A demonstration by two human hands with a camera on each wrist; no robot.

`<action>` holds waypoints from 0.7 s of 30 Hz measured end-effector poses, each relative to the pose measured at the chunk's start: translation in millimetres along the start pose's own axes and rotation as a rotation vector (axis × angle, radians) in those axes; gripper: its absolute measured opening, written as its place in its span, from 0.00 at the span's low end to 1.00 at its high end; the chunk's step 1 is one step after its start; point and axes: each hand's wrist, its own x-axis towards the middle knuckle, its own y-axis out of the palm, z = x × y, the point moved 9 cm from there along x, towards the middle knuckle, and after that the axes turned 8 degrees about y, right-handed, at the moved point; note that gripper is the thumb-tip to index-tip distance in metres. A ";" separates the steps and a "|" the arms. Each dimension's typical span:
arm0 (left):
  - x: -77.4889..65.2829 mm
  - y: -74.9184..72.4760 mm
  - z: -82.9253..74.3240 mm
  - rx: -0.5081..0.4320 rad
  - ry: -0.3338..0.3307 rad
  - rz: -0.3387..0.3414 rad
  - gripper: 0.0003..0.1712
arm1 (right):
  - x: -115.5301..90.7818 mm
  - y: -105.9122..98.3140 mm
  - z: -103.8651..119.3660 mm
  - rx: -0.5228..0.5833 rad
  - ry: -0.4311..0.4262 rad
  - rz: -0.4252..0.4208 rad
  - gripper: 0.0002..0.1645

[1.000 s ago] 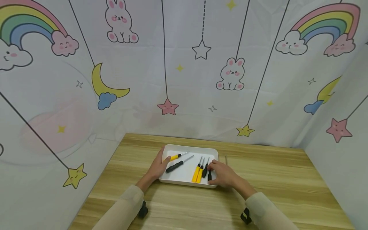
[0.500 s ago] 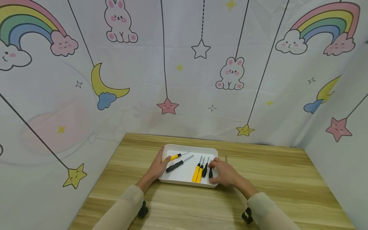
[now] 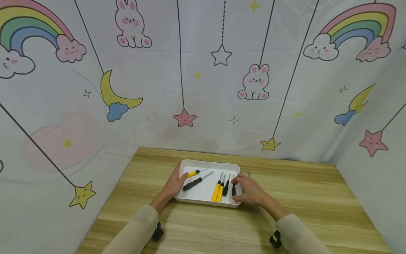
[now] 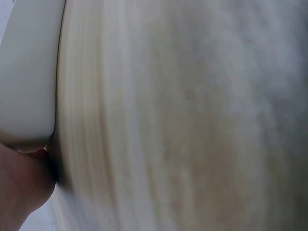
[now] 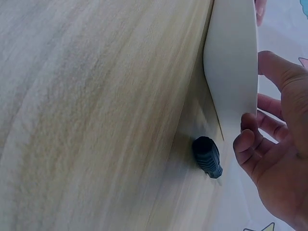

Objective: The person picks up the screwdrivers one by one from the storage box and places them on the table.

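Note:
A white tray (image 3: 203, 197) holds several screwdrivers. My left hand (image 3: 173, 183) grips its left end, thumb over the rim, beside a yellow screwdriver (image 3: 192, 173) and a black screwdriver (image 3: 192, 184) lying slanted. At the tray's right end my right hand (image 3: 250, 190) pinches a small black screwdriver (image 3: 233, 189) by its handle, thumb at the near end and fingers at the far end. Left of it lie another small black screwdriver (image 3: 226, 189) and two yellow screwdrivers (image 3: 217, 192). In the right wrist view, the tray wall (image 5: 233, 62) hides the pinched one.
On the wooden table (image 3: 304, 197), just right of the tray, lies another screwdriver; its black handle (image 5: 208, 156) shows in the right wrist view, its shaft (image 3: 249, 174) in the head view. A white cloth (image 3: 203, 137) with cartoon prints hangs behind the table and along both sides.
The right hand has shifted slightly to the right, and the small black screwdriver has moved with it toward the tray's right wall. The left hand and the tray stay put.

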 end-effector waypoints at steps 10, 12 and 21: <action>0.1 -1.3 -4.3 -0.003 0.033 0.000 0.42 | -6.3 -13.1 5.4 0.036 -0.034 -0.050 0.31; -0.1 -1.4 -5.1 -0.002 0.034 0.000 0.42 | -6.6 -14.9 6.4 0.036 -0.036 -0.053 0.31; -1.4 -1.0 -3.9 -0.001 0.026 0.000 0.42 | -6.6 -20.3 6.1 0.046 -0.038 -0.062 0.31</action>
